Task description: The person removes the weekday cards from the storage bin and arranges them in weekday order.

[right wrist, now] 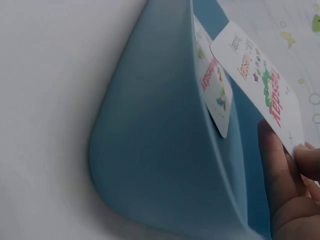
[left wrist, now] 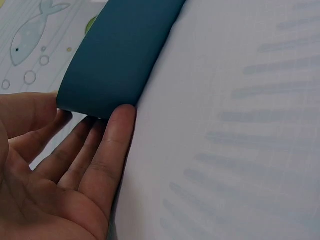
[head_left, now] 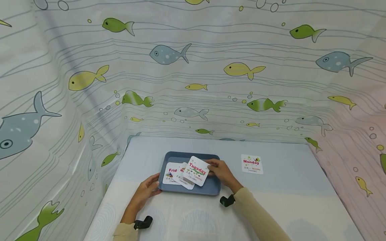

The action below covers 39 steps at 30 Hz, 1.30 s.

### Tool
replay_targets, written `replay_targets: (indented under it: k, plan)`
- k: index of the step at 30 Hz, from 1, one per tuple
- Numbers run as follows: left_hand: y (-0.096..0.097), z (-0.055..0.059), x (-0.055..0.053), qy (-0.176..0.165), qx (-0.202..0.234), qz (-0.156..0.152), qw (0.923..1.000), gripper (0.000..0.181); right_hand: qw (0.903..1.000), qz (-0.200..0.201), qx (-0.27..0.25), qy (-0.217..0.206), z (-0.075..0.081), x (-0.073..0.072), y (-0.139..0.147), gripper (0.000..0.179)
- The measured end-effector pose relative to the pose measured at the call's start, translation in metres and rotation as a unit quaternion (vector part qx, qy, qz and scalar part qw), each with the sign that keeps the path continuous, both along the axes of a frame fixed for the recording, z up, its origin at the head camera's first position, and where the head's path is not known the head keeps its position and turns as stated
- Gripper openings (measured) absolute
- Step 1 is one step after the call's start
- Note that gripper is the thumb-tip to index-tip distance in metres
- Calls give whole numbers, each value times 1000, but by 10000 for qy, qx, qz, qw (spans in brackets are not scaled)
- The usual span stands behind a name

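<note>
My right hand pinches the corner of a white Tuesday card between thumb and fingers. In the right wrist view, that card is tilted, raised over the tray. The blue-grey tray lies on the table, with a Friday card and a Wednesday card in it, overlapping. The Tuesday card hides part of the Wednesday card. At the tray's left end, my left hand touches the outer wall with extended fingers; the left wrist view shows its fingertips against the tray.
A Monday card lies face up on the table, right of the tray. The pale tablecloth covers the table. Fish-patterned sheets hang behind it and at both sides.
</note>
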<state>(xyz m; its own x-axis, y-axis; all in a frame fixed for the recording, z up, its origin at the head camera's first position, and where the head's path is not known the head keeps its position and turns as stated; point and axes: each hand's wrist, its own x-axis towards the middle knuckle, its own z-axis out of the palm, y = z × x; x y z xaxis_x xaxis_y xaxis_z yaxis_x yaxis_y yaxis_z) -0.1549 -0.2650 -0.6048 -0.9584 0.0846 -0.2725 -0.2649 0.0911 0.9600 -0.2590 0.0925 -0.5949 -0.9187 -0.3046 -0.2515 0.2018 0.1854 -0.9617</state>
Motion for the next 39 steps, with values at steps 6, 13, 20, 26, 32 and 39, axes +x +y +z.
replay_targets:
  k: [6,13,20,26,32,39]
  plan:
    - [0,-1,0,-94,71,85,9999,51,10000,-48,70,-43,3,1,1,31]
    - [1,-2,0,-78,72,83,9999,51,9998,-154,-86,-54,8,2,3,30]
    - [1,-1,-1,-86,66,101,9999,50,9994,-246,-214,-127,16,3,15,29]
    - [1,0,0,-108,42,129,9998,50,9989,-360,-209,-221,16,0,31,30]
    - [1,-1,-1,-97,34,76,9999,50,9987,-412,-142,-248,17,-3,44,30]
    - [1,-1,-2,-112,76,77,9999,50,9986,-447,-47,-290,22,-4,56,30]
